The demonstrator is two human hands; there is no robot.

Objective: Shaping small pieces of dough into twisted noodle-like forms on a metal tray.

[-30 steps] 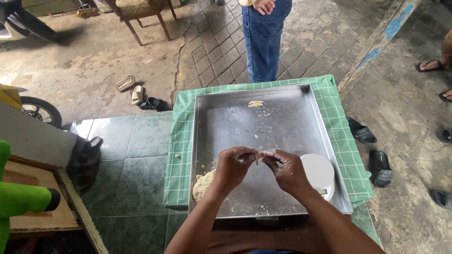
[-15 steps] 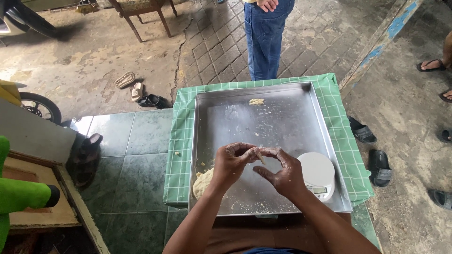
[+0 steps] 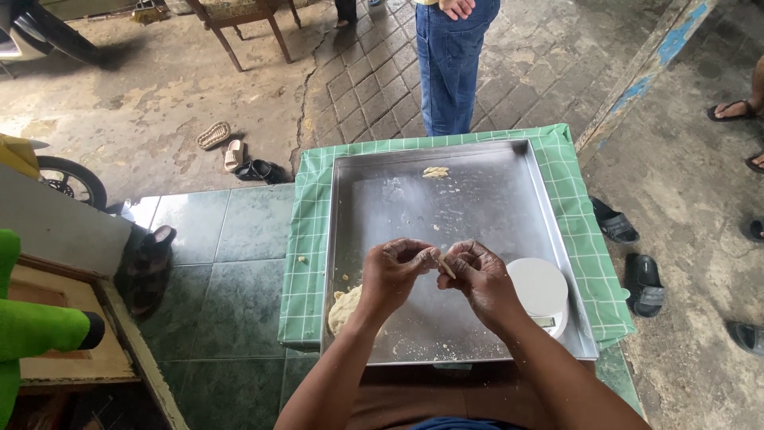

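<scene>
Over the near half of a large metal tray (image 3: pixel 374 199), my left hand (image 3: pixel 394 275) and my right hand (image 3: pixel 477 279) meet, both pinching a small strip of pale dough (image 3: pixel 446 265) between their fingertips. A lump of dough (image 3: pixel 344 309) lies on the tray at its near left, just below my left wrist. One small shaped dough piece (image 3: pixel 435 171) rests near the tray's far edge. A white round kitchen scale (image 3: pixel 541 291) sits at the tray's near right, beside my right hand.
The tray lies on a green checked cloth (image 3: pixel 306 263) over a low table. A person in blue jeans (image 3: pixel 450 64) stands just beyond the table. Sandals (image 3: pixel 613 223) lie on the ground to the right, more shoes (image 3: pixel 239 155) and a wooden chair (image 3: pixel 239 20) to the left.
My hands have drawn closer together and slightly nearer to me, working the small dough piece between the fingertips. Nothing else on the tray has moved.
</scene>
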